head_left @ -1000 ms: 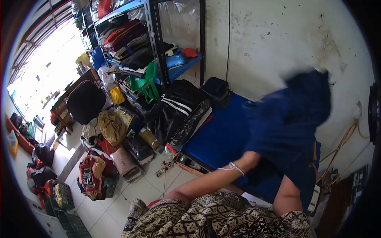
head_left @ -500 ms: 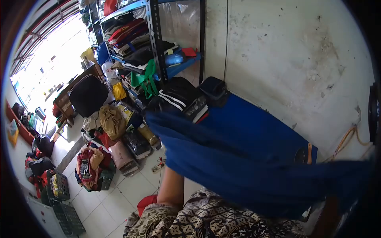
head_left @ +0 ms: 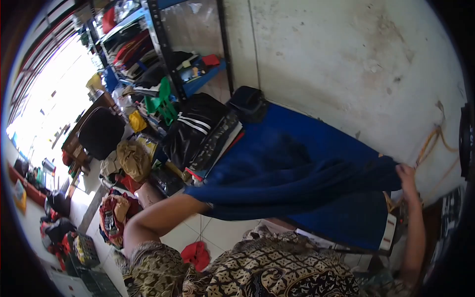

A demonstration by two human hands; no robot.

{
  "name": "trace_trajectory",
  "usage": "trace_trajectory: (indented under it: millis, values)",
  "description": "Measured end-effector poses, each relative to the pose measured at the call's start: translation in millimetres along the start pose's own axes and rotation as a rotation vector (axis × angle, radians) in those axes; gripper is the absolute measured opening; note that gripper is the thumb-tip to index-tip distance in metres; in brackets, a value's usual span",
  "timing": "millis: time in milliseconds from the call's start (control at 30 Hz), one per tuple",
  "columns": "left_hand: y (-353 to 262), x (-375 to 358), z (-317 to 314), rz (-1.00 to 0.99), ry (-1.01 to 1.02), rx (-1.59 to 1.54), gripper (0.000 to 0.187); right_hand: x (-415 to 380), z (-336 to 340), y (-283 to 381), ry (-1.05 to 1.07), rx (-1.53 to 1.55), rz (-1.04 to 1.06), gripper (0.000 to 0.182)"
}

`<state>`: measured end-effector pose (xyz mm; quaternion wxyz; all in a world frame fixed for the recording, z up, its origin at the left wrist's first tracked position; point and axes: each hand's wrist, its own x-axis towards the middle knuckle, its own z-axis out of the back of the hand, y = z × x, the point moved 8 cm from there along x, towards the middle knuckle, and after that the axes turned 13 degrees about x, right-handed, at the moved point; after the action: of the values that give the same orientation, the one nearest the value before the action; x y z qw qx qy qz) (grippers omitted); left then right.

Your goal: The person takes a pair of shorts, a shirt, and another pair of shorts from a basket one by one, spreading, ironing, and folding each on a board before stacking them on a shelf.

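Note:
A dark blue garment [head_left: 297, 190], its exact kind hard to make out, stretches across in front of me above a blue-covered table [head_left: 341, 220]. My right hand [head_left: 407, 180] is closed on its right end, near the wall. From the left, my left forearm [head_left: 163, 215] reaches to the garment's other end, where my left hand is hidden by the cloth. The middle of the fabric is blurred and bunched upward. At the table's far left lies a pile of folded dark clothes [head_left: 198, 128], with a black jacket with white stripes on top.
A dark bag-like item [head_left: 249, 103] sits against the wall. Left stands a metal shelf [head_left: 161, 44] stacked with clothes. A black chair [head_left: 101, 132], clothes heaps [head_left: 115, 218] and crates [head_left: 86, 250] occupy the floor. A red cloth [head_left: 196, 255] lies by me. Orange rope [head_left: 429, 143] hangs at right.
The blue garment has swung lower over the table and is stretched flatter. My right hand has come into view at its right end. My left arm reaches further out, and the view has shifted.

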<state>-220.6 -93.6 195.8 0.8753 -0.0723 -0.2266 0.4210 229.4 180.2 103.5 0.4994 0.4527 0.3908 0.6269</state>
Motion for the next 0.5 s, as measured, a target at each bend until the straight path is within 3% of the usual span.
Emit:
trace_trajectory:
  millis: [33,67,100,133,167,200,233,267,333,367,400,467,500]
  values:
    - [-23,12,-36,-0.132,0.198,-0.112,0.025,25,21,-48,-0.079,-0.066,-0.09,0.035]
    - [-20,18,-35,-0.157,0.213,-0.124,0.025,42,73,-60,-0.252,0.133,-0.15,0.035]
    - [10,23,-2,-0.067,0.089,-0.056,0.025,56,123,-71,-0.44,0.341,-0.173,0.035]
    - [65,14,43,0.148,-0.12,-0.027,0.025,68,190,-25,-0.537,0.025,0.004,0.032]
    - [122,-5,83,0.409,-0.341,-0.113,0.025,56,202,17,-0.526,0.012,0.095,0.032]
    - [166,-24,115,0.545,-0.522,-0.338,0.025,39,208,65,-0.513,-0.001,0.186,0.032]
    - [166,-23,126,0.587,-0.59,-0.627,0.024,16,160,105,-0.426,0.32,0.233,0.034]
    - [161,-23,133,0.629,-0.653,-0.914,0.022,3,166,108,-0.467,0.316,0.235,0.034]
    - [165,-39,149,0.488,-0.695,-0.743,0.023,-16,161,103,-0.406,0.498,0.216,0.037]
    - [168,-64,155,0.574,-0.789,-0.54,0.023,-40,146,120,-0.428,0.502,0.227,0.037]
    - [167,-96,160,0.656,-0.889,-0.332,0.024,-83,135,134,-0.634,0.781,0.188,0.034]
    - [152,-132,171,0.177,-0.839,-0.43,0.021,-143,136,129,-0.842,1.066,0.156,0.033]
    - [149,-142,177,-0.092,-0.748,-0.57,0.02,-149,129,164,-0.315,0.98,0.461,0.033]
